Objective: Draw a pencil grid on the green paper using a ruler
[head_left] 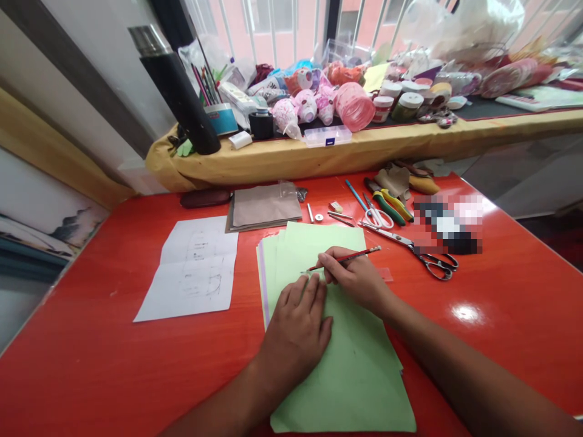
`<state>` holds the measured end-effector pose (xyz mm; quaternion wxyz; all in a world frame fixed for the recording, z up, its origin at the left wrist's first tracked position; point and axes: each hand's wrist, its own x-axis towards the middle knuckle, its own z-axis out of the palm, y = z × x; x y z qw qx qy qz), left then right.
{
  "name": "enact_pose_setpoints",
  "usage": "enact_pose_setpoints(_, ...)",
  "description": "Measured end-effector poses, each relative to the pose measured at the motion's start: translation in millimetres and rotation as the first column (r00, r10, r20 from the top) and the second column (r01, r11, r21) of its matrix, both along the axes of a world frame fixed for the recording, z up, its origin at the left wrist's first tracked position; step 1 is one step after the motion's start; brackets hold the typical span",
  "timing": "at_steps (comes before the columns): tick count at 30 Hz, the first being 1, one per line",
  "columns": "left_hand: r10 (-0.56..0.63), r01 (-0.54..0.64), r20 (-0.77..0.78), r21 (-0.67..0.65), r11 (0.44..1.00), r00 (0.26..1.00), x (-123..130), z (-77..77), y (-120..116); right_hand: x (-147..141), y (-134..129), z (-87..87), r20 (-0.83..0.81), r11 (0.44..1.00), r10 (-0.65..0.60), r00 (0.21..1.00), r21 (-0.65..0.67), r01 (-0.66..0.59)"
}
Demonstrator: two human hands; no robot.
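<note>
- I see the right hand point(353, 280) grasping a red pencil point(350, 259); I cannot tell if its tip touches the green paper point(346, 376).
- The left hand point(295, 335) lies open, pressing this paper flat, just beside the pencil tip.
- No cut shows in the paper yet; the shears point(421, 255) lie untouched nearby.

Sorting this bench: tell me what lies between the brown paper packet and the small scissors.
The head view shows a thin metal rod, a small round white piece, a pale block and thin metal strips there, on the red tabletop.
</note>
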<state>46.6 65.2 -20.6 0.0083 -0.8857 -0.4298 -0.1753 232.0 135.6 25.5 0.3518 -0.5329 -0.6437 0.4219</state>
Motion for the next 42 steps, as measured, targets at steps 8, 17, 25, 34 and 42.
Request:
enact_pose_setpoints(8,-0.003,0.003,-0.001,0.001,1.0,1.0,-0.4,0.0,-0.1,1.4,1.1,-2.6,0.014,1.0,0.0,1.0,0.005,0.0)
enact_pose_setpoints(17,0.005,-0.005,0.003,-0.016,1.0,1.0,0.0,-1.2,-1.0,2.0,0.4,-3.6,0.011,1.0,0.001,1.0,0.014,-0.001)
enact_pose_setpoints(25,0.002,-0.002,-0.002,-0.023,1.0,1.0,-0.1,0.0,-0.5,-0.3,1.1,-4.0,0.002,1.0,0.005,1.0,0.03,-0.005)
enact_pose_setpoints(34,0.016,-0.016,0.031,-0.019,1.0,0.999,1.8,-1.7,-1.3,-3.1,-3.8,-2.2,0.032,0.999,0.015,0.999,0.029,-0.016)
enact_pose_setpoints(42,0.013,-0.013,0.035,-0.005,1.0,0.999,2.7,0.3,-1.0,-3.8,-4.2,1.3,0.042,0.999,0.03,0.999,0.037,-0.031)
